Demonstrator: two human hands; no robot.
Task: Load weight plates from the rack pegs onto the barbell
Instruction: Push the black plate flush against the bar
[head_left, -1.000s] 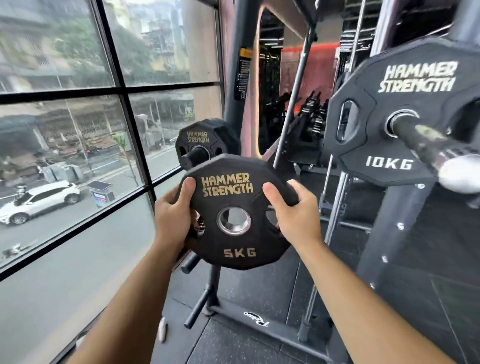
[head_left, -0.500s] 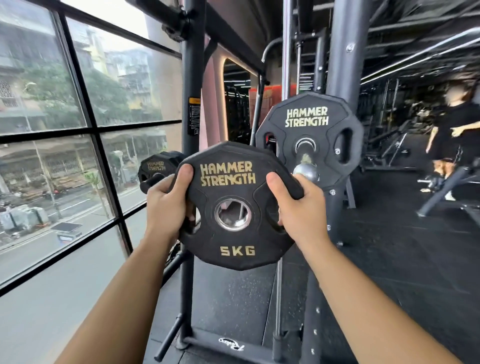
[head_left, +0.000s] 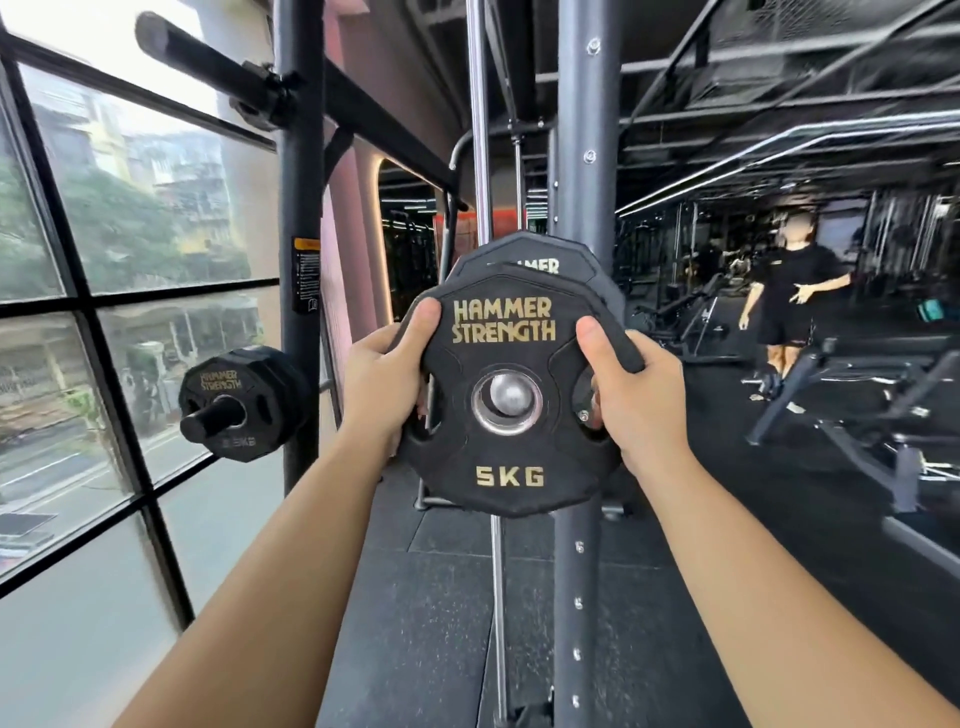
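I hold a black 5 kg plate (head_left: 511, 457) upright in front of me, gold "HAMMER STRENGTH" lettering facing me. My left hand (head_left: 387, 387) grips its left edge, thumb on the face. My right hand (head_left: 636, 395) grips its right edge through a slot. The silver end of the barbell sleeve (head_left: 508, 397) shows through the plate's centre hole. Right behind it, a larger black plate (head_left: 540, 254) sits on the barbell, mostly hidden. A small black plate (head_left: 236, 402) hangs on a rack peg (head_left: 210, 422) at the left.
A dark rack upright (head_left: 300, 208) stands left of the plate, another upright (head_left: 587, 182) behind it. Large windows (head_left: 130, 234) fill the left side. A person in black (head_left: 792, 301) stands at the far right near benches (head_left: 857, 395). Black rubber floor (head_left: 431, 597) lies below.
The view turned so the barbell end now lines up with the 5 kg plate's hole; earlier it was to the plate's right. Both hands kept their grip.
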